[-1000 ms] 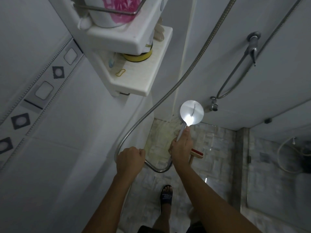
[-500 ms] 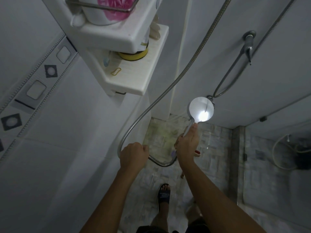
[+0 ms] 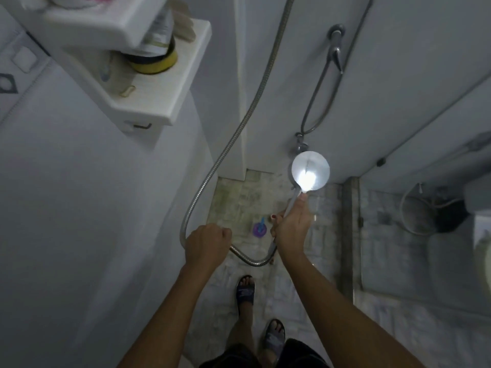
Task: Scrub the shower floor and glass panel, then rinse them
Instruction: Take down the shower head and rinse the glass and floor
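Now the right hand (image 3: 291,229), curled tight round the handle, has swung the shower head (image 3: 310,172) up and right, near the tap (image 3: 301,146) just above it. The left hand (image 3: 207,245) still grips the hose (image 3: 233,139) beside it. Below both grips lies the shower floor (image 3: 239,197), the glass panel (image 3: 398,261) to their right; rinsing seems close.

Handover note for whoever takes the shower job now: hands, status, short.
Left hand: grips the hose at its low loop.
Right hand: holds the shower head by its handle, raised toward the back wall.
Shower floor: greenish stains near the corner; glass panel on the right.
Done: cannot tell whether scrubbing is finished or water runs.
Left: rinse floor and glass.
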The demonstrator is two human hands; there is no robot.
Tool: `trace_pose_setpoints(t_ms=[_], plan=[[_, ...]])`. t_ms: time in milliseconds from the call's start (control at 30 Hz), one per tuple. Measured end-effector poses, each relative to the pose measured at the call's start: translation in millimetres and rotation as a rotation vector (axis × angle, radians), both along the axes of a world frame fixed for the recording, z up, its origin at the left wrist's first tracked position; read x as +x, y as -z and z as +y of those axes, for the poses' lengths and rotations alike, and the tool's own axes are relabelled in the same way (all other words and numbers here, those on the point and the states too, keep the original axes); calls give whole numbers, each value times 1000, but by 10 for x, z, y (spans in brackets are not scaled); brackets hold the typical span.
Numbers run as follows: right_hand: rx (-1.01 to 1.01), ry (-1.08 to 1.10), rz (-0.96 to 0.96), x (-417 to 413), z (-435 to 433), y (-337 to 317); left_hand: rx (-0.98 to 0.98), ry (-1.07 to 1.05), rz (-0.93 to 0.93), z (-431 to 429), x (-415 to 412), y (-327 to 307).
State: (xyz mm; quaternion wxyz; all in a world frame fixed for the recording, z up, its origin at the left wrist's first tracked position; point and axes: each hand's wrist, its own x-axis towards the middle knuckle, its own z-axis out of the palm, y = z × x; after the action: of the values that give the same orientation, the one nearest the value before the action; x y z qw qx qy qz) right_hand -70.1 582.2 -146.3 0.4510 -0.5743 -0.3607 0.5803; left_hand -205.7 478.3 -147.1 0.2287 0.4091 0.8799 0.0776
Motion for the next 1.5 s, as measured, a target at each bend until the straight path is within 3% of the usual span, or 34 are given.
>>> trace_pose_setpoints(t_ms=[333, 533, 700, 967, 1500], plan=[[-110, -38, 101, 806, -527, 16, -6, 39, -11, -486, 762, 7], [-279, -75, 132, 805, -886, 201, -61, 44, 44, -873, 813, 26], [-308, -79, 156, 618, -1033, 220, -90, -15, 75, -1101, 654, 36], [-283, -86, 206, 224, -992, 53, -79, -61, 131, -1124, 340, -91], [8, 0, 141, -410, -646, -227, 37, -6, 93, -720, -357, -199]])
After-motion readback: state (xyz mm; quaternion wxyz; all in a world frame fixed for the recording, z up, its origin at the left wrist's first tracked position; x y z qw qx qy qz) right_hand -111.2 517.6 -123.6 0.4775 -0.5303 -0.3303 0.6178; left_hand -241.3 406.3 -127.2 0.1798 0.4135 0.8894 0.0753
